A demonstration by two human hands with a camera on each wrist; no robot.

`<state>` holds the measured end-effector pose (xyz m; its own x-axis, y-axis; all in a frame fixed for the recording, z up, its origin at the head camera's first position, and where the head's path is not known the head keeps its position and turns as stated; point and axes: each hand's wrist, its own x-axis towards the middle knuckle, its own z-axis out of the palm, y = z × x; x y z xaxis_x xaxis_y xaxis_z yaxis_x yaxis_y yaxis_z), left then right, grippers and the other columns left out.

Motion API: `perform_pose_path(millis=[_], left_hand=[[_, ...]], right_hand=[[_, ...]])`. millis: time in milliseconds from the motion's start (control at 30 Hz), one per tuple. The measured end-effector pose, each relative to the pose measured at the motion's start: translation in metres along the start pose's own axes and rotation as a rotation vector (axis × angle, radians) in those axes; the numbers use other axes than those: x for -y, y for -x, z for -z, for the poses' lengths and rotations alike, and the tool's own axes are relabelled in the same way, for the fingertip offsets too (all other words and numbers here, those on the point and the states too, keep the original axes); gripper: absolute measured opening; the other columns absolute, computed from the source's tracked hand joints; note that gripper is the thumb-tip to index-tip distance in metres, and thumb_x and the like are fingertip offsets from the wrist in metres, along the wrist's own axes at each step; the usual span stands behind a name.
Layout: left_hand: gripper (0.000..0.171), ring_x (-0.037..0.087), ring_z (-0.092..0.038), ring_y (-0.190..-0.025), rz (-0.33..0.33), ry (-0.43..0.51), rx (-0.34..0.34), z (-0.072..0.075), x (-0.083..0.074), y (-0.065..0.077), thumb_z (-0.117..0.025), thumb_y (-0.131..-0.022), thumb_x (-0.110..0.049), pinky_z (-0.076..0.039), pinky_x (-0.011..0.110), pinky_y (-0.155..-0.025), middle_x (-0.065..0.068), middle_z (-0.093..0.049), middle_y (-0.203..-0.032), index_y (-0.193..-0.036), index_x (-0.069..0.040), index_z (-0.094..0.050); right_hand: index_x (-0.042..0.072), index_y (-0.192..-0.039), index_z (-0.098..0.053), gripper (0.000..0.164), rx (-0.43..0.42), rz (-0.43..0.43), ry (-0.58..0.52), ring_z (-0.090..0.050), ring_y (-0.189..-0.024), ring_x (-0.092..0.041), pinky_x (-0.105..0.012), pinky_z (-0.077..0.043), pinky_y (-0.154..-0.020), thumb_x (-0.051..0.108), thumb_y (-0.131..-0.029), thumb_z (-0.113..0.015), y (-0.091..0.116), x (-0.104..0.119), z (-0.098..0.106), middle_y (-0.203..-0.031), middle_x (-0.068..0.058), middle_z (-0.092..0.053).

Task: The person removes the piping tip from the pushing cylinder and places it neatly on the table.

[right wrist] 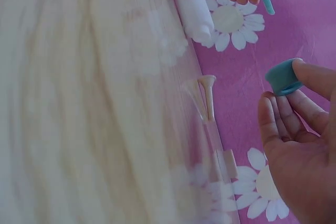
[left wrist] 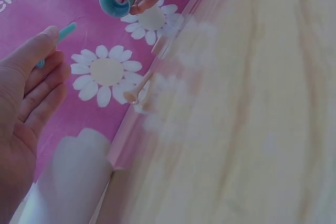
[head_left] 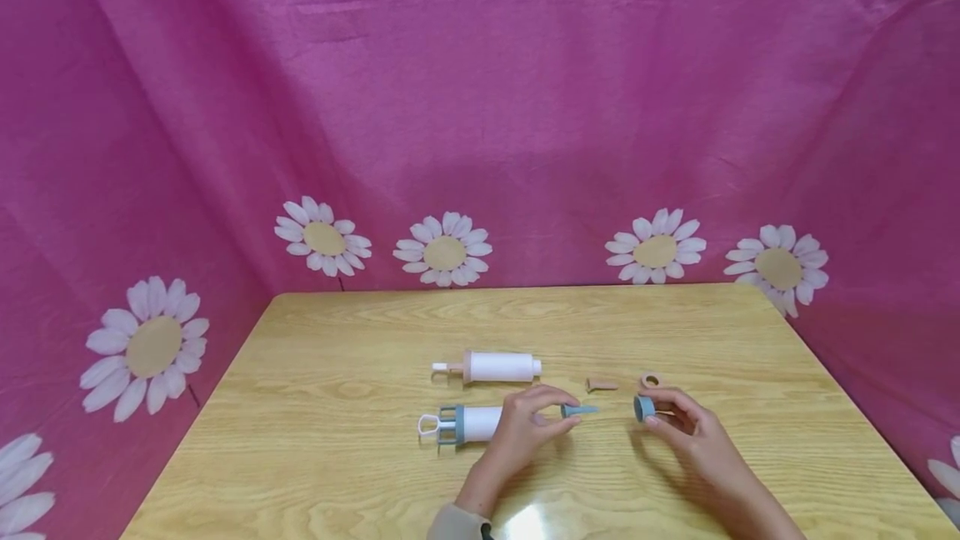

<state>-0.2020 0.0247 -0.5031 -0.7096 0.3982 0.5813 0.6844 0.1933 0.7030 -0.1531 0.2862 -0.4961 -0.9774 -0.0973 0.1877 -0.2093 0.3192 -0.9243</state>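
Note:
My left hand [head_left: 520, 430] pinches a small blue-green tapered nozzle [head_left: 581, 410] between thumb and fingers, its narrow tip pointing right. Opposite it, my right hand [head_left: 693, 432] holds a blue-green ring cap [head_left: 642, 408] by its edge, the hollow side turned toward the nozzle. The two parts are a short way apart, held above the table. Partly behind my left hand lies a white cylinder [head_left: 480, 423] with a blue-green collar [head_left: 451, 425] and a white loop handle [head_left: 428, 425]. In the right wrist view the ring cap [right wrist: 283, 77] sits between thumb and fingertips.
A second white cylinder [head_left: 501, 367] with a pinkish-beige collar lies farther back. To its right are a beige nozzle [head_left: 601, 385] and a beige ring [head_left: 651, 379], just beyond my hands. The wooden table [head_left: 337, 440] meets a pink daisy-printed cloth [head_left: 525, 148] at the back and sides.

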Motion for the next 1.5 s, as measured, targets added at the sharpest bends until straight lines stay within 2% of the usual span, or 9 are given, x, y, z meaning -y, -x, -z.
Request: perform_pose_path(millis=[67,200,267,400,633,933,1100,1300,1500], left_hand=[[0.016,0.014,-0.072,-0.086,-0.003,-0.006,-0.001,-0.003,0.000,0.000,-0.076,-0.084,-0.017,-0.055,0.013,-0.069,0.007,-0.075,-0.100,-0.097,-0.010,-0.075],[0.017,0.013,-0.072,-0.095,0.004,-0.021,0.002,-0.009,0.001,0.001,-0.077,-0.084,-0.018,-0.055,0.019,-0.089,0.005,-0.076,-0.100,-0.098,-0.010,-0.075],[0.017,0.013,-0.071,-0.096,0.020,-0.013,0.006,-0.011,0.001,0.002,-0.077,-0.083,-0.017,-0.055,0.021,-0.090,0.005,-0.075,-0.101,-0.098,-0.010,-0.075],[0.017,0.013,-0.071,-0.097,0.039,-0.001,0.006,-0.014,-0.001,0.003,-0.077,-0.083,-0.017,-0.055,0.021,-0.091,0.005,-0.076,-0.101,-0.099,-0.010,-0.075],[0.016,0.011,-0.071,-0.096,0.032,0.000,0.002,-0.021,-0.002,0.003,-0.077,-0.083,-0.018,-0.054,0.019,-0.089,0.004,-0.076,-0.100,-0.098,-0.011,-0.075],[0.017,0.012,-0.071,-0.095,0.038,0.015,-0.001,-0.028,-0.005,0.000,-0.078,-0.082,-0.012,-0.054,0.019,-0.090,0.005,-0.076,-0.101,-0.098,-0.010,-0.075],[0.017,0.011,-0.071,-0.096,0.032,0.005,0.004,-0.029,-0.003,-0.001,-0.077,-0.083,-0.016,-0.054,0.019,-0.091,0.005,-0.076,-0.101,-0.098,-0.009,-0.075],[0.017,0.010,-0.071,-0.094,-0.013,-0.030,0.002,-0.031,-0.001,-0.001,-0.077,-0.083,-0.019,-0.054,0.017,-0.090,0.004,-0.076,-0.100,-0.098,-0.011,-0.075],[0.018,0.010,-0.072,-0.094,-0.048,-0.041,-0.002,-0.033,0.000,-0.004,-0.078,-0.082,-0.017,-0.053,0.015,-0.090,0.004,-0.076,-0.099,-0.098,-0.009,-0.075]], right_hand=[[-0.005,-0.130,-0.053,0.039,0.004,0.010,-0.011,-0.057,-0.104,0.011,-0.008,-0.049,-0.087,0.013,-0.096,-0.061,0.000,-0.003,0.003,-0.125,0.026,-0.057],[-0.008,-0.131,-0.052,0.041,-0.002,0.007,0.004,-0.058,-0.101,0.010,-0.009,-0.051,-0.084,0.012,-0.096,-0.061,0.002,-0.008,0.008,-0.120,0.024,-0.059],[-0.006,-0.131,-0.053,0.041,-0.006,-0.006,0.020,-0.058,-0.099,0.010,-0.010,-0.052,-0.083,0.013,-0.096,-0.061,0.003,-0.009,0.010,-0.117,0.023,-0.059],[-0.006,-0.129,-0.054,0.040,-0.022,-0.024,0.053,-0.058,-0.099,0.011,-0.010,-0.051,-0.082,0.014,-0.095,-0.062,0.005,-0.010,0.014,-0.113,0.024,-0.058],[-0.004,-0.127,-0.056,0.038,-0.044,-0.057,0.095,-0.057,-0.097,0.012,-0.009,-0.050,-0.080,0.015,-0.095,-0.063,0.007,-0.013,0.022,-0.111,0.029,-0.056],[-0.007,-0.124,-0.057,0.034,-0.057,-0.012,0.128,-0.056,-0.095,0.012,-0.005,-0.048,-0.081,0.010,-0.095,-0.062,0.009,-0.016,0.027,-0.108,0.028,-0.056],[-0.006,-0.124,-0.057,0.033,-0.059,0.004,0.150,-0.055,-0.095,0.012,-0.004,-0.047,-0.081,0.009,-0.095,-0.062,0.007,-0.017,0.029,-0.107,0.027,-0.057],[-0.007,-0.120,-0.059,0.032,-0.066,0.042,0.198,-0.056,-0.091,0.011,-0.006,-0.048,-0.079,0.006,-0.092,-0.065,0.004,-0.020,0.033,-0.103,0.025,-0.059],[-0.006,-0.114,-0.062,0.031,-0.051,0.054,0.262,-0.056,-0.084,0.009,-0.009,-0.051,-0.071,0.003,-0.086,-0.071,-0.002,-0.028,0.042,-0.096,0.022,-0.060]])
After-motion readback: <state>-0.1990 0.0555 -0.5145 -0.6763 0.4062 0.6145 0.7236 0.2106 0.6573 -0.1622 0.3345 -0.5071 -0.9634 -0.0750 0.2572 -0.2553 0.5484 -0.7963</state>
